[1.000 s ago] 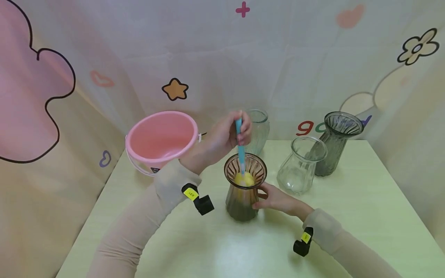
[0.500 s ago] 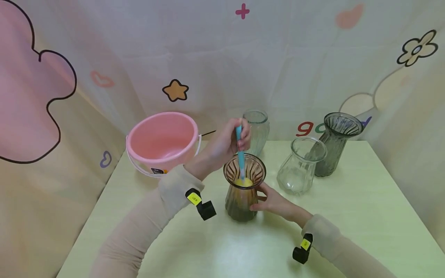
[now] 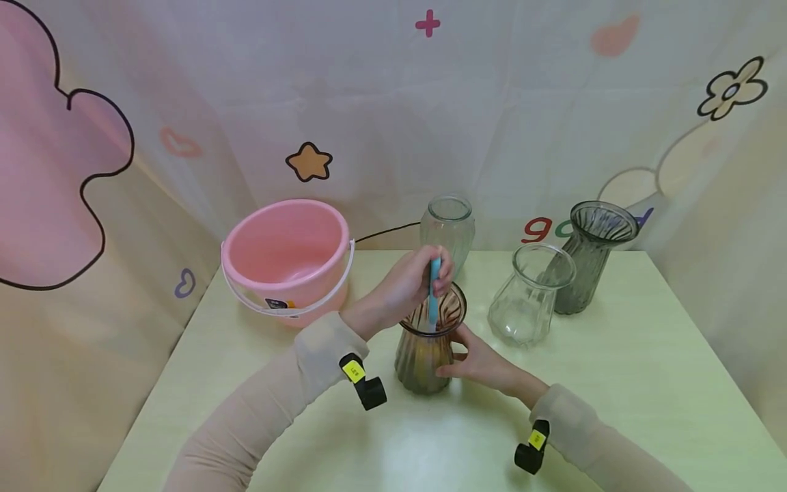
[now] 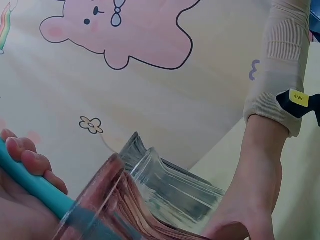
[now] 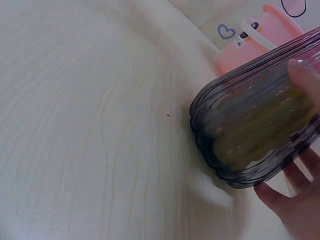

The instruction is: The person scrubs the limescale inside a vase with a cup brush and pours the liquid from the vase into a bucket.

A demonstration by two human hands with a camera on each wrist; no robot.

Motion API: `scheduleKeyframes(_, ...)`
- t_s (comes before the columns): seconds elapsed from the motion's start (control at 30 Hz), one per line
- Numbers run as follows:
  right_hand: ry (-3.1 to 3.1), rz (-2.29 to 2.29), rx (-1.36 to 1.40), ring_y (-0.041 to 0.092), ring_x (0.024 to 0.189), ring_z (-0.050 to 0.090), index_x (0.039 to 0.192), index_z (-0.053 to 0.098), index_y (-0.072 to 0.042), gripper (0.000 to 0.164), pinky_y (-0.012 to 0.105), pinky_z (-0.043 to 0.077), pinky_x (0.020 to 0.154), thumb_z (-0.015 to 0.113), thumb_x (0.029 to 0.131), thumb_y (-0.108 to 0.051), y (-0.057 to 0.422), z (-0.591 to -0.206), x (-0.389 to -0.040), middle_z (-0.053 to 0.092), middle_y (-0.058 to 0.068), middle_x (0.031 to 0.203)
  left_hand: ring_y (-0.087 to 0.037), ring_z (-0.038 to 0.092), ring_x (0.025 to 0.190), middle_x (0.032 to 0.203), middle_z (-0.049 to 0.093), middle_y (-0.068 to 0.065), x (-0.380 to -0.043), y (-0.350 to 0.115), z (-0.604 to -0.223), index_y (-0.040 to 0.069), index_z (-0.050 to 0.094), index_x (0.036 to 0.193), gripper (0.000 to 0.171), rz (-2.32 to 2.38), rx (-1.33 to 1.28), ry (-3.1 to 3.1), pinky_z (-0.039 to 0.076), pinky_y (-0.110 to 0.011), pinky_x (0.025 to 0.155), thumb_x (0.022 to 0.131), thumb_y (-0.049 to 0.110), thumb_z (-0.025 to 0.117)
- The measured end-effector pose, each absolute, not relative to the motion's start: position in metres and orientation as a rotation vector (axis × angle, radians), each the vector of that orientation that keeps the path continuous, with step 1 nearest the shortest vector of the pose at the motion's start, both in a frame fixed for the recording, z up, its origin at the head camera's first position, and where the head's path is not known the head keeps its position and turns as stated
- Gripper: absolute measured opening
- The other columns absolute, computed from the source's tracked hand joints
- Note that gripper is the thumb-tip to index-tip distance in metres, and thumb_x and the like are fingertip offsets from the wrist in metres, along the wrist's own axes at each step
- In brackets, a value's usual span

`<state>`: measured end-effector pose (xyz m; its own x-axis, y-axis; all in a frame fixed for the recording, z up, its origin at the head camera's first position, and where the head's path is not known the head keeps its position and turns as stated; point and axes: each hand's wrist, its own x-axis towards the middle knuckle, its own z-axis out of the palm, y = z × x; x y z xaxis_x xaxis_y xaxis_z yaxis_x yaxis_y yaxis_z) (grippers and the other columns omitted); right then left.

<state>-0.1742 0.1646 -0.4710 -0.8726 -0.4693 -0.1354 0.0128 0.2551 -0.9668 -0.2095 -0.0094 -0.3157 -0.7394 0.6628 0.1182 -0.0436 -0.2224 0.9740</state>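
Observation:
My left hand (image 3: 410,283) grips the light-blue handle of a sponge bottle brush (image 3: 433,304) over the mouth of a ribbed glass vase (image 3: 407,365), brownish above and grey below. Inside the vase, the brush's yellow sponge head (image 5: 260,125) shows through the glass in the right wrist view, reaching close to the base. My right hand (image 3: 486,362) holds the vase's body from the right, thumb on one side and fingers on the other. Curled fingers (image 4: 32,155) wrap the handle in the left wrist view. The vase stands upright on the table.
A pink bucket (image 3: 335,294) with a white handle stands at the left. Behind the vase is a clear greenish jar (image 3: 451,229). To the right stand a clear glass vase (image 3: 519,318) and a grey ribbed vase (image 3: 581,280). A printed curtain (image 3: 369,102) hangs behind the table (image 3: 393,451).
My left hand has moved down, pushing the brush deeper; the yellow sponge has sunk from the vase's mouth into its body. My right hand keeps its hold on the vase.

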Motion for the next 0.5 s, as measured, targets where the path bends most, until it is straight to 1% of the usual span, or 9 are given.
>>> scheduleKeyframes(0.13, 2.145, -1.65, -0.391, 0.024, 0.126, 0.036, 0.138, 0.027, -0.028, 0.081, 0.049, 0.032, 0.103, 0.076, 0.074, -0.021, 0.163, -0.471, -0.173, 0.039, 0.004, 0.134, -0.015, 0.034, 0.056, 0.061, 0.035, -0.001, -0.207, -0.013, -0.301, 0.005, 0.036, 0.067, 0.033, 1.963, 0.786, 1.58, 0.033, -0.027, 0.06, 0.095, 0.016, 0.022)
scheduleKeyframes(0.23, 2.149, -1.649, -0.375, 0.024, 0.126, 0.037, 0.137, 0.026, -0.029, 0.082, 0.048, 0.034, 0.102, 0.077, 0.073, -0.022, 0.162, -0.472, -0.172, 0.039, 0.004, 0.133, -0.016, 0.034, 0.056, 0.059, 0.034, -0.001, -0.206, -0.015, -0.281, 0.005, 0.036, 0.065, 0.035, 1.931, 0.835, 1.576, 0.033, -0.028, 0.059, 0.095, 0.015, 0.022)
scheduleKeyframes(0.4, 2.148, -1.651, -0.384, 0.028, 0.124, 0.039, 0.139, 0.023, -0.026, 0.084, 0.046, 0.039, 0.098, 0.076, 0.074, -0.02, 0.162, -0.473, -0.172, 0.039, 0.008, 0.132, -0.017, 0.034, 0.055, 0.057, 0.034, -0.002, -0.206, -0.018, -0.247, 0.005, 0.037, 0.062, 0.035, 1.874, 0.936, 1.568, 0.032, -0.028, 0.057, 0.094, 0.014, 0.023)
scheduleKeyframes(0.5, 2.147, -1.654, -0.396, 0.028, 0.125, 0.039, 0.14, 0.022, -0.025, 0.084, 0.047, 0.038, 0.099, 0.075, 0.075, -0.019, 0.162, -0.474, -0.172, 0.038, 0.009, 0.132, -0.017, 0.034, 0.055, 0.058, 0.035, -0.003, -0.206, -0.019, -0.235, 0.005, 0.037, 0.064, 0.032, 1.81, 0.986, 1.571, 0.032, -0.028, 0.057, 0.092, 0.012, 0.023)
